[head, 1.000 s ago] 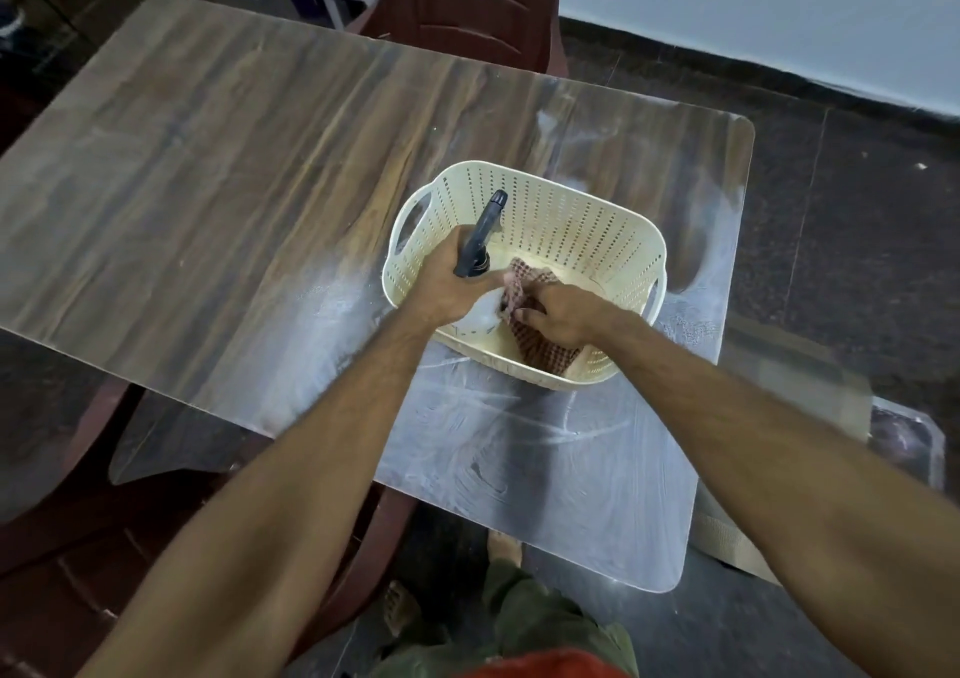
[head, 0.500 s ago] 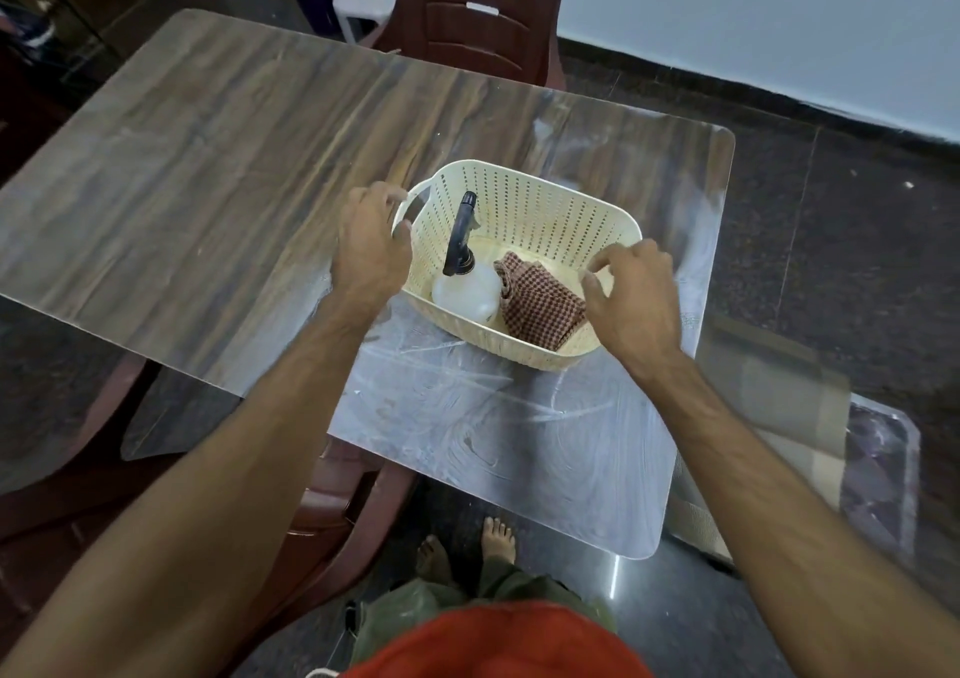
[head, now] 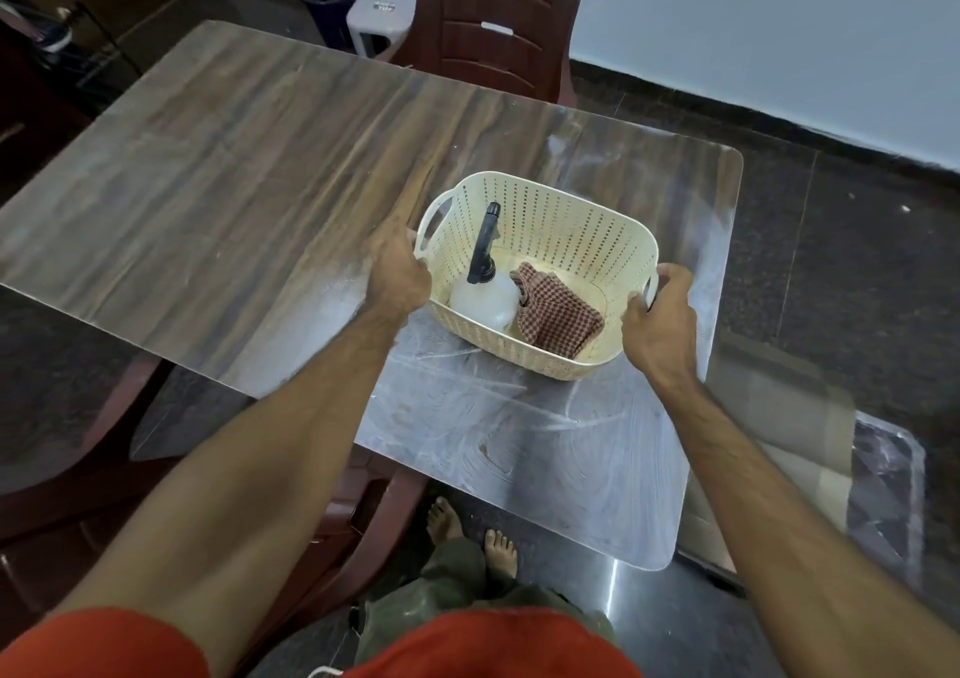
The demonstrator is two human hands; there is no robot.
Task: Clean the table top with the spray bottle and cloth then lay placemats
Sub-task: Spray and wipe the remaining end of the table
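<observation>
Basket (head: 563,360) is now the thing held: my left hand (head: 397,275) grips its left handle and my right hand (head: 660,321) grips the right one, each grip closed round the rim. A second ago those hands were inside it, putting down the spray bottle (head: 485,298) and the checked cloth (head: 556,316); both now lie loose in the basket, bottle to the cloth's left. I judge the wiping finished and the basket about to come off the surface (head: 234,168) so placemats can go down. Smeared wipe marks show on the glass just nearer me than the basket. I see no placemats anywhere. A dark red chair (head: 498,23) stands beyond the basket at the far edge, another sits tucked under the near-left edge, and my bare feet (head: 472,532) are below.
</observation>
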